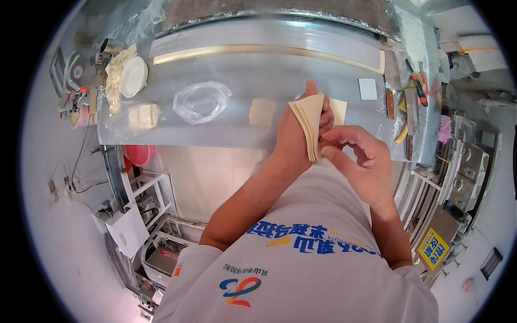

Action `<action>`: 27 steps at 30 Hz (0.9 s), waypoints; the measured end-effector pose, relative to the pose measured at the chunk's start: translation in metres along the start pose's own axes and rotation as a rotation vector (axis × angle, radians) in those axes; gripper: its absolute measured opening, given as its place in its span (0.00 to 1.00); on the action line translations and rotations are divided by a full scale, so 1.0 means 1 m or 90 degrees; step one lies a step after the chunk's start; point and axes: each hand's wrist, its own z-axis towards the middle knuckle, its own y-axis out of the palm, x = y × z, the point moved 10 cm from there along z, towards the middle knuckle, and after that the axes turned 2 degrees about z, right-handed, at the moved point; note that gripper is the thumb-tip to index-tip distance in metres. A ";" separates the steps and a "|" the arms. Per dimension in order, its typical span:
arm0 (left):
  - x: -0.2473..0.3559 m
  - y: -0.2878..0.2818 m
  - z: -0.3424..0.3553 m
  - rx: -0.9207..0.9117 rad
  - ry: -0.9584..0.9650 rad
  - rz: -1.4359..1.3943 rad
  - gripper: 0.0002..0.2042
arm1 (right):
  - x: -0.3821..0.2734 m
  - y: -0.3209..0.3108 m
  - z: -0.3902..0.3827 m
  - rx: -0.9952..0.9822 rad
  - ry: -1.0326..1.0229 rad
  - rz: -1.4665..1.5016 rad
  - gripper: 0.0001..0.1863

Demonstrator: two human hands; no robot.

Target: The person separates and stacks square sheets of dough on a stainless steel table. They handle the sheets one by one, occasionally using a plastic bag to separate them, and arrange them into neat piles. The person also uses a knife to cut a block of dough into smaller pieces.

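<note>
My left hand is closed round a stack of thin, pale yellow dough sheets, thumb up and fingers curled behind it. The sheets stand on edge, fanned into a narrow wedge above the table's near edge. My right hand is at the stack's lower right side, with thumb and forefinger bent toward each other in a pinch; what sits between their tips is too small to make out. A single square dough sheet lies flat left of my left hand. Another pale sheet shows partly behind that hand.
On the grey worktable are a crumpled clear plastic bag, a wrapped pale block, a white bowl and a white square card. Knives lie at right. A long pale strip runs along the back.
</note>
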 end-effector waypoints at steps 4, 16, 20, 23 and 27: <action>-0.001 0.006 -0.002 -0.094 -0.073 -0.127 0.24 | -0.021 0.017 -0.007 0.004 -0.046 -0.080 0.17; 0.005 0.029 -0.015 -0.207 -0.127 -0.249 0.19 | -0.061 0.019 -0.019 0.086 -0.177 -0.170 0.12; 0.002 0.032 -0.017 -0.238 -0.135 -0.255 0.19 | -0.067 0.019 -0.022 0.090 -0.209 -0.223 0.09; 0.002 0.034 -0.021 -0.241 -0.139 -0.248 0.18 | -0.073 0.022 -0.024 0.080 -0.248 -0.280 0.09; 0.002 0.036 -0.025 -0.257 -0.125 -0.243 0.17 | -0.067 0.019 -0.025 0.105 -0.225 -0.227 0.07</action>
